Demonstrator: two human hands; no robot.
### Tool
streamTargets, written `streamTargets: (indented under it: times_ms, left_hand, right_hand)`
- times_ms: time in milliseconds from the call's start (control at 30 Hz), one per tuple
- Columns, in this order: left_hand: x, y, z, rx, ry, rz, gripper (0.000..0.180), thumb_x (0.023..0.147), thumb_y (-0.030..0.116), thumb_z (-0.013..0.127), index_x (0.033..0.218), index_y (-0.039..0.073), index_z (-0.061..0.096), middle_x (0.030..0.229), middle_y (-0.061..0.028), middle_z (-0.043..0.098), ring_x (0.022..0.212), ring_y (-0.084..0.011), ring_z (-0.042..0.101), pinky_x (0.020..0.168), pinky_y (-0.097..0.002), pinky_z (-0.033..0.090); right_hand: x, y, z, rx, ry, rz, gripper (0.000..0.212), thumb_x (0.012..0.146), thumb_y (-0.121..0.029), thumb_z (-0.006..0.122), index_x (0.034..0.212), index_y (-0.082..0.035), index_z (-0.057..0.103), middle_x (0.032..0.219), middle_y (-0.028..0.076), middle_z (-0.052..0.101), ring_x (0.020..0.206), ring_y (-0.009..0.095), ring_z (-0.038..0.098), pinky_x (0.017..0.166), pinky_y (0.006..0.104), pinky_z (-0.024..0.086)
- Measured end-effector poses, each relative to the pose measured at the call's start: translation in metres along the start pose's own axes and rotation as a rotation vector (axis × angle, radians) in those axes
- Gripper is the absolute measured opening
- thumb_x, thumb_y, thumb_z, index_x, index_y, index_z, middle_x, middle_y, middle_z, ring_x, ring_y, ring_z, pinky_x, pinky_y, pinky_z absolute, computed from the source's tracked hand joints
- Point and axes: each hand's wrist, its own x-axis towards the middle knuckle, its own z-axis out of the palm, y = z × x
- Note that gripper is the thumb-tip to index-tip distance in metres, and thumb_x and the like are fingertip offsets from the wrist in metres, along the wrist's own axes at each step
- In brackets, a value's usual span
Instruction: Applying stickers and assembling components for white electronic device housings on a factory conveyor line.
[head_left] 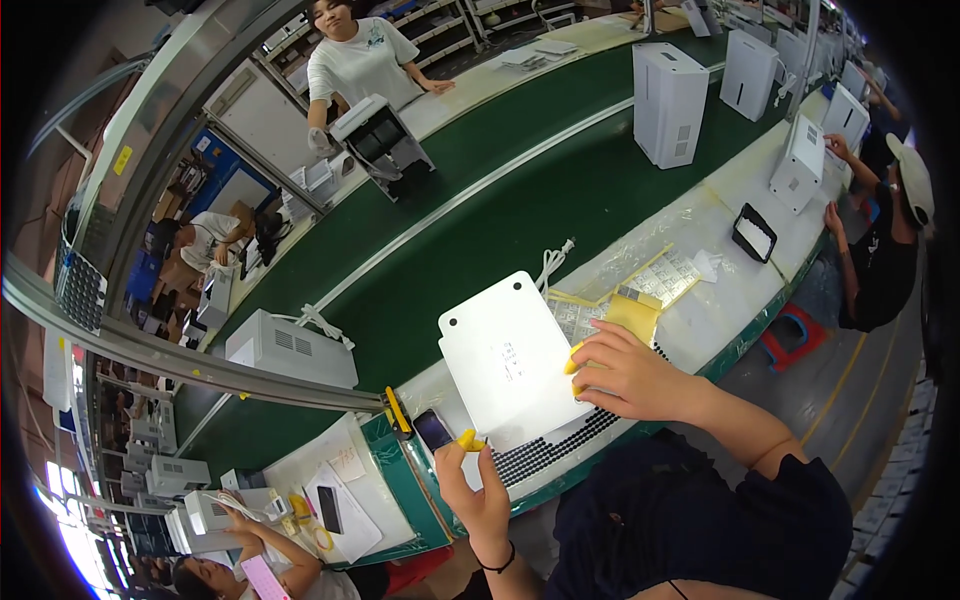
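A white appliance (515, 365) lies in front of me with a flat, rounded-corner face up. Round black feet sit at its two far corners, and small handwriting marks its middle. My right hand (625, 375) is closed over its right edge near the close corner, with yellow covers on the fingertips. Just off the near left corner, my left hand (478, 495) is closed in a pinch; a yellow cover shows on its forefinger, and whatever the tips hold is too small to name. Rows of small black round pads (555, 450) lie along the bench edge by the appliance.
A phone (432, 430) and a yellow-black cutter (398, 410) lie left of the appliance. Beyond runs a green conveyor belt (480, 230) carrying white appliances (668, 105). Yellow and clear sheets (632, 312) and a black tray (754, 235) lie to the right. Co-workers stand or sit around.
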Motion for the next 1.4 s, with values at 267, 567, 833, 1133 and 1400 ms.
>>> streamTargets:
  times_ms: [267, 567, 833, 1133, 1400]
  left_hand:
    - [-0.005, -0.003, -0.004, 0.028, -0.026, -0.046, 0.022, 0.081, -0.011, 0.056, 0.101, -0.004, 0.051, 0.090, -0.0110, 0.050, 0.081, -0.0195, 0.050, 0.079, -0.0278, 0.042]
    - [0.005, -0.002, -0.002, 0.157, -0.224, 0.054, 0.024, 0.079, -0.007, 0.062, 0.101, -0.003, 0.052, 0.094, -0.0157, 0.053, 0.087, -0.0300, 0.052, 0.080, -0.0334, 0.042]
    - [0.011, 0.000, 0.007, 0.334, -0.202, 0.200, 0.022, 0.074, -0.006, 0.065, 0.093, 0.000, 0.055, 0.088, -0.0139, 0.058, 0.085, -0.0331, 0.054, 0.085, -0.0420, 0.044]
    - [0.006, -0.005, 0.003, 0.379, -0.245, 0.362, 0.021, 0.072, -0.010, 0.063, 0.089, 0.001, 0.058, 0.085, -0.0110, 0.061, 0.084, -0.0296, 0.057, 0.090, -0.0440, 0.045]
    - [-0.017, -0.025, 0.017, 0.292, 0.007, 0.234, 0.032, 0.075, -0.002, 0.064, 0.106, 0.000, 0.056, 0.103, -0.0152, 0.057, 0.102, -0.0305, 0.055, 0.100, -0.0456, 0.038]
  right_hand:
    - [-0.019, 0.005, 0.015, 0.066, 0.086, -0.005, 0.023, 0.071, -0.021, 0.076, 0.084, -0.009, 0.060, 0.099, 0.005, 0.056, 0.102, 0.026, 0.053, 0.105, 0.0499, 0.035]
    - [-0.025, 0.006, 0.028, 0.076, 0.200, -0.010, 0.025, 0.066, -0.019, 0.080, 0.077, -0.008, 0.061, 0.096, 0.006, 0.056, 0.096, 0.026, 0.054, 0.102, 0.0508, 0.039]
    - [-0.027, 0.005, 0.030, 0.077, 0.219, -0.021, 0.026, 0.066, -0.018, 0.080, 0.078, -0.008, 0.060, 0.095, 0.006, 0.055, 0.093, 0.026, 0.055, 0.100, 0.0499, 0.041]
    - [-0.032, 0.005, 0.033, 0.079, 0.228, -0.005, 0.025, 0.066, -0.019, 0.080, 0.079, -0.009, 0.062, 0.096, 0.006, 0.056, 0.096, 0.027, 0.055, 0.099, 0.0494, 0.042]
    - [-0.025, 0.012, 0.053, 1.053, 0.337, 0.547, 0.064, 0.082, -0.016, 0.071, 0.133, -0.004, 0.033, 0.122, 0.016, 0.046, 0.117, 0.023, 0.046, 0.097, 0.0350, 0.043]
